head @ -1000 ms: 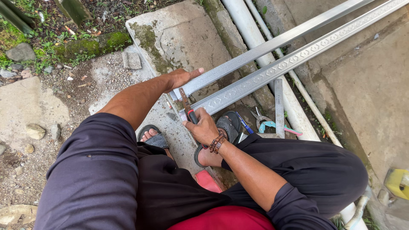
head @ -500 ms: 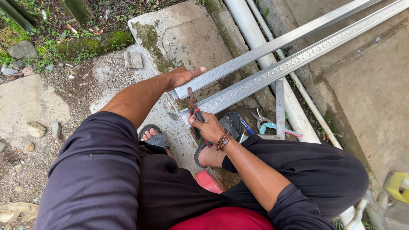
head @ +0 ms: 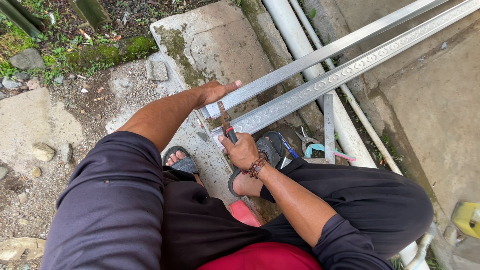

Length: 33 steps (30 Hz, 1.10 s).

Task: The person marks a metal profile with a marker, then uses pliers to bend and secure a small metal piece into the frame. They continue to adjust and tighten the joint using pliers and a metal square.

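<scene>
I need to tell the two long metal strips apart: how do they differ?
The plain strip has a smooth face; the patterned strip carries an embossed design. The left hand presses on the plain strip's end, while the right hand holds a red-handled tool by the patterned strip's end. Both are long, silver-grey and lie side by side.

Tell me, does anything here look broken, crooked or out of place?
The concrete slab under the metal strips is cracked and mossy at its edge. Snips and a flat ruler lie loose on the ground by the person's sandal. Nothing else stands out.
</scene>
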Tool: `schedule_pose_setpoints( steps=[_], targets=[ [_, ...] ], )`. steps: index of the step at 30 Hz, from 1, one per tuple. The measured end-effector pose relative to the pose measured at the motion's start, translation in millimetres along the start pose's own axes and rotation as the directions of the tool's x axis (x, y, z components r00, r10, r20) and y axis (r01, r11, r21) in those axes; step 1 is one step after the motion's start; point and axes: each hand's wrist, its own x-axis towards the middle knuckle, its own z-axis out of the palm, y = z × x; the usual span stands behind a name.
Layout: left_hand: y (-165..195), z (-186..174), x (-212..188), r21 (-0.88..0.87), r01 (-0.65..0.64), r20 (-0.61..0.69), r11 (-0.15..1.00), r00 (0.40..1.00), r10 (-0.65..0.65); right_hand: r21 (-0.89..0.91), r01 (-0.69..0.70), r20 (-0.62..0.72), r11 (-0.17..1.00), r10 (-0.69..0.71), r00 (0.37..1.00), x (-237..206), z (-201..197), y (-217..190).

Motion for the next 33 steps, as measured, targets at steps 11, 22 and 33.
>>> schedule_pose_setpoints(
  steps=[11, 22, 33],
  targets=[
    [12.1, -2.7, -22.8, -0.168, 0.147, 0.217, 0.975, 0.97, -0.109, 0.074, 0.018, 0.093, 0.997, -0.025, 0.995, 0.9, -13.1, -10.5],
    [27.4, -17.3, -34.8, -0.363, 0.179, 0.315, 0.915, 0.947, -0.06, 0.5, -0.286, 0.434, 0.817, 0.049, 0.899, -16.7, -27.9, -0.2],
    [20.5, -19.9, -33.6, -0.331, 0.193, 0.285, 0.924, 0.954, -0.097, 0.427, -0.141, 0.316, 0.893, -0.002, 0.949, -15.2, -23.1, -2.8]
  ],
)
